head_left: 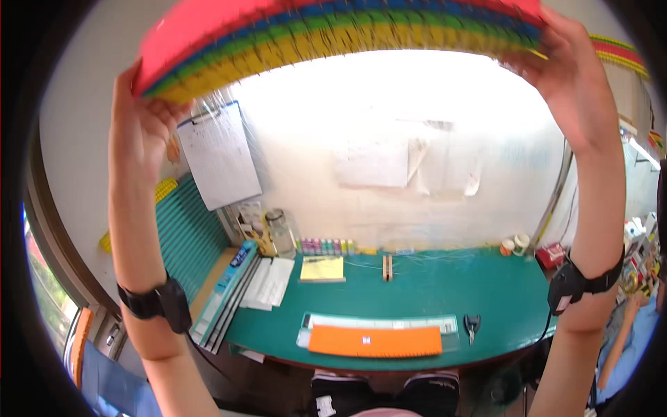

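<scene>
At ten o'clock, the left hand (pixel 147 124) pinched the left end of a stack of layered strips (pixel 347 40), fingers curled under its lower edge. At two o'clock, the right hand (pixel 575 87) gripped the opposite end. The blurred stack, red, blue, green and yellow, arched across twelve o'clock, raised well above the green table (pixel 486 281). A clipboard (pixel 221 163) hung at ten, just beyond the left hand. On the table, an orange strip (pixel 375 342) lay at six and small cutters (pixel 472 327) at four.
</scene>
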`<state>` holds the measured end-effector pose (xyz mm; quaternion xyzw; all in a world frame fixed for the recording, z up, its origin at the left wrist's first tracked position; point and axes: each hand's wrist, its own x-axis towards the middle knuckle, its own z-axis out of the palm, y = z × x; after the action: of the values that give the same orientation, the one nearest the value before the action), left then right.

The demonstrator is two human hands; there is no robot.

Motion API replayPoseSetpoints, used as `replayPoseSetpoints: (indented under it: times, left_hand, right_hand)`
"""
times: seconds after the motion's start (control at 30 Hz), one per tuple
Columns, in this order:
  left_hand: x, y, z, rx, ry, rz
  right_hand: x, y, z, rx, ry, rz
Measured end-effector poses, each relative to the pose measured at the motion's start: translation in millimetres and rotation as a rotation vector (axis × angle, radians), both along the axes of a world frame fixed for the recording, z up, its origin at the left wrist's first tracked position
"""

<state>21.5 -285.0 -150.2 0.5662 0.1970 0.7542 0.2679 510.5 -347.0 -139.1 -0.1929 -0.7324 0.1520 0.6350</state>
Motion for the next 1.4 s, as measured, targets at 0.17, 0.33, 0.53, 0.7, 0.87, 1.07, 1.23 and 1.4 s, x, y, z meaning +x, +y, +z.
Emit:
replayPoseSetpoints:
  times: [0.17,0.33,0.53,0.7,0.87,1.07,1.23,1.4]
  left_hand:
    - [-25,53,118,0.009,0.051,0.299]
    - [-40,152,166,-0.308,0.160,0.388]
    - [-25,220,169,-0.416,0.148,0.462]
    - [-15,234,164,-0.451,0.252,0.590]
    - [-16,250,148,-0.365,0.191,0.567]
    - [-19,267,141,-0.247,0.190,0.530]
    - [-25,265,140,-0.238,0.192,0.517]
    - [-35,278,145,-0.232,0.248,0.612]
  right_hand:
    - [-102,43,51,0.147,0.093,-0.077]
    - [-124,123,93,0.021,0.010,0.130]
    - [-120,230,144,-0.291,-0.067,-0.194]
    - [-123,260,156,-0.452,-0.093,-0.396]
    - [-131,262,154,-0.414,-0.129,-0.550]
    - [-144,263,155,-0.402,-0.124,-0.645]
    - [-149,257,140,-0.176,-0.139,-0.688]
    - [-155,246,145,-0.345,-0.063,-0.558]
